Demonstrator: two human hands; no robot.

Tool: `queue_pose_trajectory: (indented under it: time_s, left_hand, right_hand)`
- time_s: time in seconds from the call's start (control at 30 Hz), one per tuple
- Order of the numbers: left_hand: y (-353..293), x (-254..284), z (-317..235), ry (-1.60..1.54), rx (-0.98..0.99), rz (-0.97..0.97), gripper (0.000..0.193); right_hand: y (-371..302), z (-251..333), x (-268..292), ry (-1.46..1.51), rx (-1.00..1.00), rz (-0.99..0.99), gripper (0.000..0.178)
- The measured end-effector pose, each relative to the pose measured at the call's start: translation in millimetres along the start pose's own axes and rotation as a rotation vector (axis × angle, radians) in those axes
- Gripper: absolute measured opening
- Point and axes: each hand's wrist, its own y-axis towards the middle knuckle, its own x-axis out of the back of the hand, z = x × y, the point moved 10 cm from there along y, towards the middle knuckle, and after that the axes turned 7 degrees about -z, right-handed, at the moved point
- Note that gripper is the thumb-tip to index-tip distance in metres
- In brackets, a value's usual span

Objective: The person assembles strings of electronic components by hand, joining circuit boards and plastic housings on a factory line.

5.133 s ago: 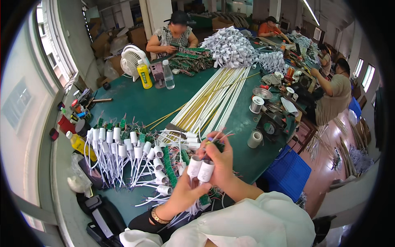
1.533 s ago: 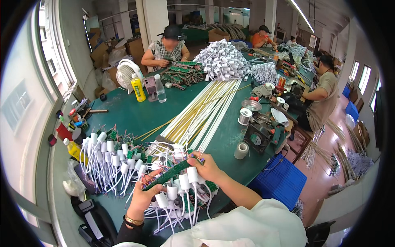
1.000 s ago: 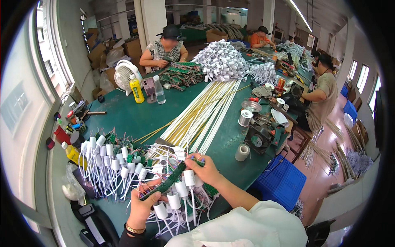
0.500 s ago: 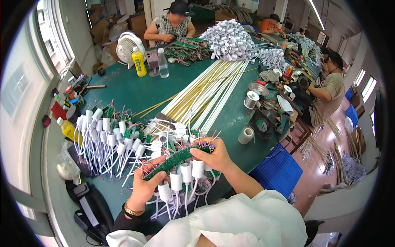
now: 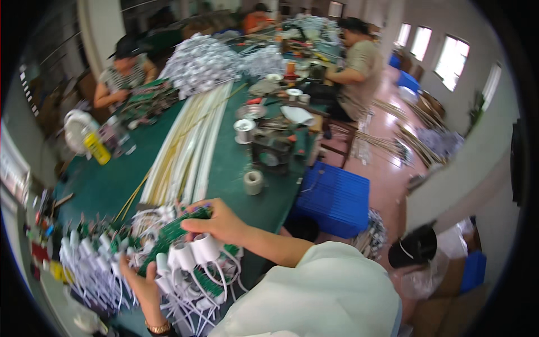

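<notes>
My right hand (image 5: 216, 220) pinches the far end of a long green circuit board strip (image 5: 167, 235), thumb on top. My left hand (image 5: 141, 286) is at the strip's near end, its thumb and fingers stretched apart; whether it touches the board is blurred. White cylindrical lamp sockets (image 5: 182, 256) with white cables hang just below the strip, over more boards and wires. To the left lies a heap of similar white sockets (image 5: 92, 261) with cables.
Long white and yellowish rods (image 5: 193, 135) run across the green table (image 5: 227, 163) toward a big pile of white sockets (image 5: 202, 63). Spools (image 5: 244, 130) and a white roll (image 5: 253, 183) stand right of them. A blue crate (image 5: 336, 197) sits beside the table. Co-workers sit farther along.
The view has swung to the right, blurring the picture. My left hand's fingers have spread from their grip on the strip; my right hand still holds it.
</notes>
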Motion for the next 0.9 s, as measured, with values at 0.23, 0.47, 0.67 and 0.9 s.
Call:
queue_pose_trajectory:
  time_s: [0.23, 0.47, 0.67, 0.9]
  left_hand:
    - [-1.4, -6.3, -73.3, -0.425, -0.166, 0.278, 0.039]
    - [-26.8, -33.0, -100.4, -0.686, 0.015, 0.457, 0.047]
    - [-29.4, -43.0, -93.2, -0.878, 0.360, 0.208, 0.051]
    - [-33.9, -35.9, -113.1, -0.811, 0.066, 0.172, 0.037]
  right_hand:
    - [-13.6, 9.8, -0.9, 0.139, -0.162, 0.091, 0.030]
    - [-20.7, -1.4, -68.9, -0.222, -0.007, 0.375, 0.026]
    - [-9.8, -5.3, -71.7, -0.390, 0.229, 0.225, 0.027]
    - [-20.0, 7.5, -76.2, -0.551, 0.484, 0.186, 0.021]
